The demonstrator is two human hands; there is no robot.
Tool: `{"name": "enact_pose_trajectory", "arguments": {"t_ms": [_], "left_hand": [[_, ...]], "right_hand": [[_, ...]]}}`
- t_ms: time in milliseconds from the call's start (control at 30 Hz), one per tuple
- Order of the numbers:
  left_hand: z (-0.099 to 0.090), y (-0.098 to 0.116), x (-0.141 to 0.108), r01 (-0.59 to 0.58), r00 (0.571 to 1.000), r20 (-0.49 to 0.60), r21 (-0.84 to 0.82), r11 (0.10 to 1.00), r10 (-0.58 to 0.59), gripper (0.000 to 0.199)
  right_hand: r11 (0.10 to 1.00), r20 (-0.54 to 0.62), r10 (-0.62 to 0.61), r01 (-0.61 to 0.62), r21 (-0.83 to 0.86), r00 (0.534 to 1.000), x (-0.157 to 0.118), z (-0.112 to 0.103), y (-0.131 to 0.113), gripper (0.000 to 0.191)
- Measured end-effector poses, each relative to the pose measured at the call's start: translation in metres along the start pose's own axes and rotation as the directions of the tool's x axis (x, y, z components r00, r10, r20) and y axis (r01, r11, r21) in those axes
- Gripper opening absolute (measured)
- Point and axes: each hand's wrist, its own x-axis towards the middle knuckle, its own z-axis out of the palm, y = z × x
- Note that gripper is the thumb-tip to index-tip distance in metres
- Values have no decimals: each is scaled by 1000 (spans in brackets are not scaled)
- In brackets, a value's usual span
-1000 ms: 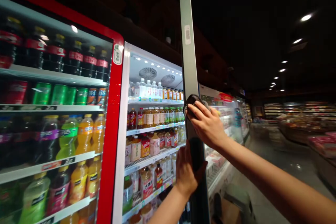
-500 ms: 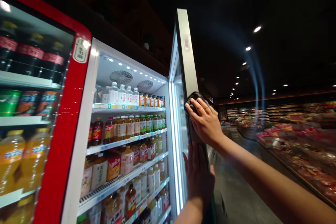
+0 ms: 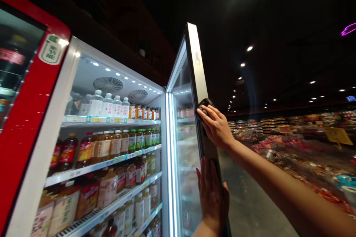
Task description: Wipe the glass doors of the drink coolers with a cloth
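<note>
A glass fridge door stands swung open, its pale metal edge facing me. My right hand presses a bunched dark cloth against that edge, fingers bent over it. Lower down, my left hand lies against the door edge, fingers stretched upward and the thumb out to the right; no object shows in it. Part of the door edge is hidden behind both hands.
Left of the door, the lit fridge shelves hold rows of bottled drinks. A red-framed cooler adjoins at far left. Behind my right arm are a grey floor and blurred displays of packaged goods.
My view has turned to the right, so the shelves and cooler sit further left and more of the door glass shows. Both hands remain on the door edge, the right still with the cloth.
</note>
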Motion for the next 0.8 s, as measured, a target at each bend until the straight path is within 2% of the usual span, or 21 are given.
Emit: {"name": "enact_pose_trajectory", "arguments": {"t_ms": [67, 167, 233, 300, 467, 533, 600, 733, 800], "left_hand": [[9, 6, 0, 18, 1000, -21, -20, 1000, -18, 89], [19, 17, 0, 7, 1000, 12, -58, 998, -6, 88], [26, 24, 1, 3, 1000, 10, -80, 997, -2, 89], [35, 31, 1, 25, 1000, -12, -99, 995, -27, 88], [61, 42, 1, 109, 993, -23, -197, 974, -116, 91], [71, 47, 0, 115, 993, -4, -237, 965, -119, 91], [82, 53, -1, 135, 991, 18, -234, 963, -135, 92], [107, 63, -4, 184, 982, 74, -194, 963, -173, 94], [117, 68, -5, 188, 981, 78, -206, 960, -175, 94]], "right_hand": [[1000, 1, 3, -3, -5, 1000, 8, 0, 14, 45], [998, -23, 69, -69, -11, 997, 51, 1, 42, 47], [992, -27, 119, -119, -27, 993, 65, 2, 58, 49], [989, -4, 137, -137, -49, 991, 46, 2, 64, 51], [1000, 132, 12, -10, -15, 991, -91, -14, 57, 54], [999, 185, -47, 46, 11, 982, -121, -21, 63, 53], [999, 207, -45, 41, 27, 977, -118, -22, 76, 52], [991, 118, 131, -132, 2, 984, -80, -14, 97, 53], [986, 92, 169, -167, -25, 981, -84, -15, 96, 53]]}}
